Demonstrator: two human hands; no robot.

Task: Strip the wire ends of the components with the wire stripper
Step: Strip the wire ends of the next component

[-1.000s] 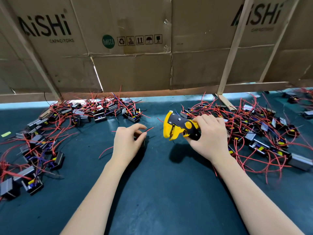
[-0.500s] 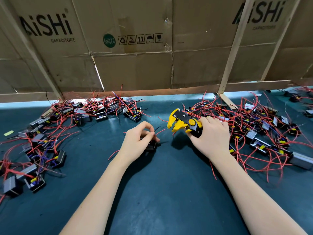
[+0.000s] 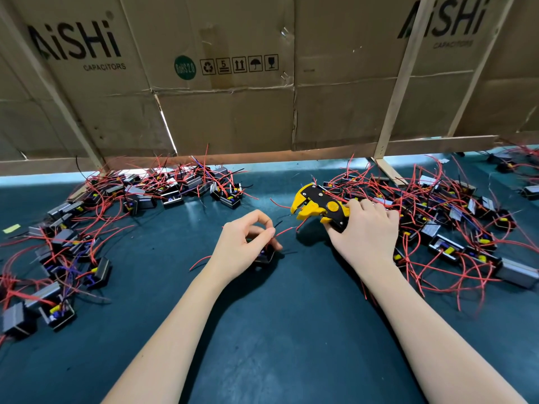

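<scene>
Here, nearest the viewer, two bare forearms reach forward over the dark green mat. The left hand pinches a red wire between thumb and forefinger, with a small black component under the curled fingers. The wire's free end runs right and slightly away, towards the wire stripper. The right hand is clenched round the stripper's handles; the yellow head points left, its mouth just beside the wire tip but apart from it. Judgement: the coming move turns on this short gap, the wire's long axis lying roughly in line with the tool's mouth, so either hand can bridge it. Beyond lie a left pile of components and a right pile of components, both tangled in red leads; stray leads from the right pile near the tool could snag. A cardboard wall stands behind the bench.
</scene>
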